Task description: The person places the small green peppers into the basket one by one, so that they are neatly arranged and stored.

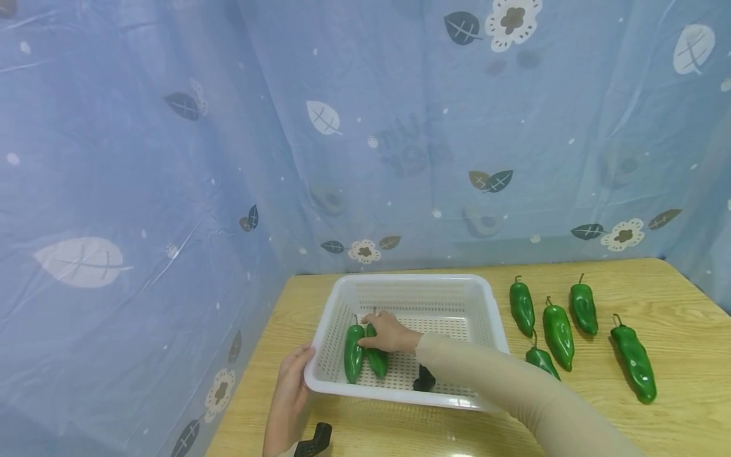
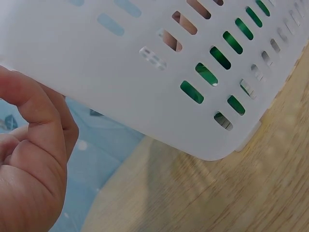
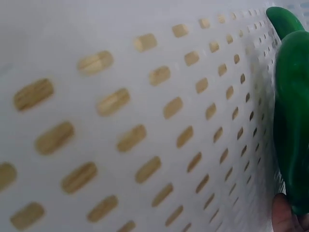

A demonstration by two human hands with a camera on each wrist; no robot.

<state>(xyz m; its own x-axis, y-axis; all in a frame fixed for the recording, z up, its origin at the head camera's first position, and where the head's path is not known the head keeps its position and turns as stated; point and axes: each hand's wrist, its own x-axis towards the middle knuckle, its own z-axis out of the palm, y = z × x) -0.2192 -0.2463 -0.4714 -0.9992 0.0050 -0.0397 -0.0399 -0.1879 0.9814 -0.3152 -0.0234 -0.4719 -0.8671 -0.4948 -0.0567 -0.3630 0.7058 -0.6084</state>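
A white perforated plastic basket [image 1: 400, 397] stands on the table, and two green peppers lie side by side in its left part. My left hand [image 1: 294, 377] grips the basket's left rim near the front corner; in the left wrist view its bent fingers [image 2: 41, 113] meet the rim. Reaching into the basket, my right hand [image 1: 388, 333] pinches the upper, stem end of the inner pepper [image 1: 378, 362]. The outer pepper [image 1: 353, 355] lies just left of its thumb. In the right wrist view, fingertips [image 3: 281, 215] touch the end of a large green pepper [image 3: 292, 111].
Several more green peppers lie on the wooden table [image 1: 605, 419] right of the basket, one [image 1: 635, 362] farthest right. The right sleeve [image 1: 502, 381] crosses the basket's front right rim and partly covers a near pepper [image 1: 541, 360]. A blue patterned curtain [image 1: 400, 158] hangs behind and at left.
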